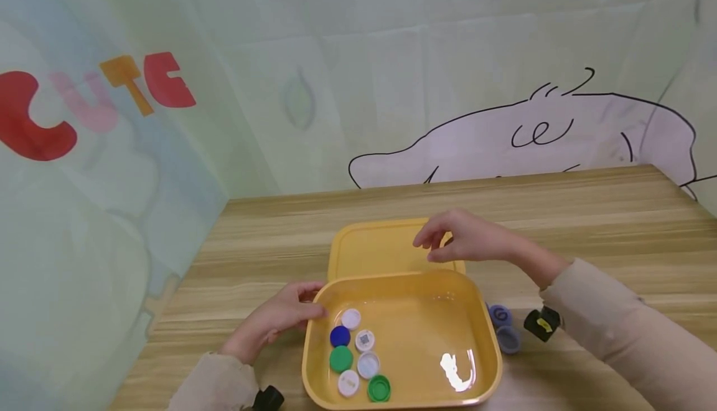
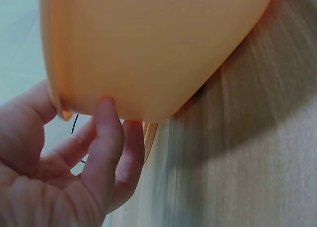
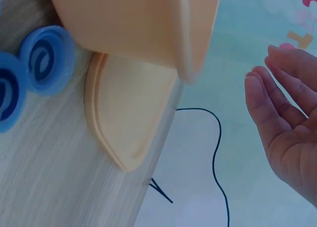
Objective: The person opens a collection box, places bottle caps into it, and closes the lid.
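A yellow plastic box point(image 1: 426, 330) stands on the table, its left part holding several bottle caps. Among them are a dark blue cap point(image 1: 340, 336), a green cap point(image 1: 341, 359) and a white cap with a printed square code point(image 1: 365, 340). My left hand point(image 1: 288, 312) grips the box's left rim, thumb over the edge and fingers against the outer wall, as the left wrist view shows. My right hand point(image 1: 462, 235) hovers above the yellow lid point(image 1: 378, 252) behind the box. Its fingers are loosely bent, with nothing between them.
Two blue bottle caps point(image 3: 47, 60) lie on the table just right of the box. The wooden table point(image 1: 269, 236) reaches back to a printed cloth point(image 1: 358, 87) with cartoon drawings and letters. Black straps are around both wrists.
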A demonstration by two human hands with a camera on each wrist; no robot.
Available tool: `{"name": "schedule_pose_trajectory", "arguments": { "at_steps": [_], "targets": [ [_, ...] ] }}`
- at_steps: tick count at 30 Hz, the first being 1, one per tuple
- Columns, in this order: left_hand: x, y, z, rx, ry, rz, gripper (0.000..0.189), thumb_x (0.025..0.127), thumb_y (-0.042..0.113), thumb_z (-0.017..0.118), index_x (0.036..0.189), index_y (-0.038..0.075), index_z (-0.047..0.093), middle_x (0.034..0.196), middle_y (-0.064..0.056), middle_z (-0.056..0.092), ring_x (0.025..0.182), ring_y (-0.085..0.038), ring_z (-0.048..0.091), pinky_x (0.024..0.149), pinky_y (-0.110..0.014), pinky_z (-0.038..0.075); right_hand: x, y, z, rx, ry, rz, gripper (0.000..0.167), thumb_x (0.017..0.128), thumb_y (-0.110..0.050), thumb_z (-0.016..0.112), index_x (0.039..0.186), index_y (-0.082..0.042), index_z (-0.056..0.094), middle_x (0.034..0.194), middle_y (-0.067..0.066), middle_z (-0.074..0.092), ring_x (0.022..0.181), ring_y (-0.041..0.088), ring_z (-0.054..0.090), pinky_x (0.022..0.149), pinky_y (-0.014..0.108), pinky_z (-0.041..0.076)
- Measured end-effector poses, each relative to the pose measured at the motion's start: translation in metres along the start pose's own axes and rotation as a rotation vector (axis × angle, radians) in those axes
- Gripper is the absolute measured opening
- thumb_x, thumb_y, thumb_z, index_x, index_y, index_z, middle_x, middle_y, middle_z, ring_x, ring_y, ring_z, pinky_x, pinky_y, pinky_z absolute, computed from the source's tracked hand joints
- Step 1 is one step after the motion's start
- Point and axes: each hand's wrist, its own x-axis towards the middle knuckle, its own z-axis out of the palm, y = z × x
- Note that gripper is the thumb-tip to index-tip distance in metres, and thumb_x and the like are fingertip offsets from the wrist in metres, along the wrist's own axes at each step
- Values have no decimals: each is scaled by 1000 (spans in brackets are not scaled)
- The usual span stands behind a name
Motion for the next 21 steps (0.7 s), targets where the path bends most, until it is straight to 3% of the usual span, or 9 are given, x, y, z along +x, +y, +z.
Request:
{"name": "schedule_pose_trajectory", "arguments": {
  "at_steps": [21],
  "targets": [
    [-1,0,0,8,14,-6,52,79,7,63,128,-6,49,112,-14,59,86,-18,61,69,-35,56,-39,24,-7,73,44,107,25,82,-7,67,106,0,66,100,8,65,86,18,58,75,27,53]
  ]
}}
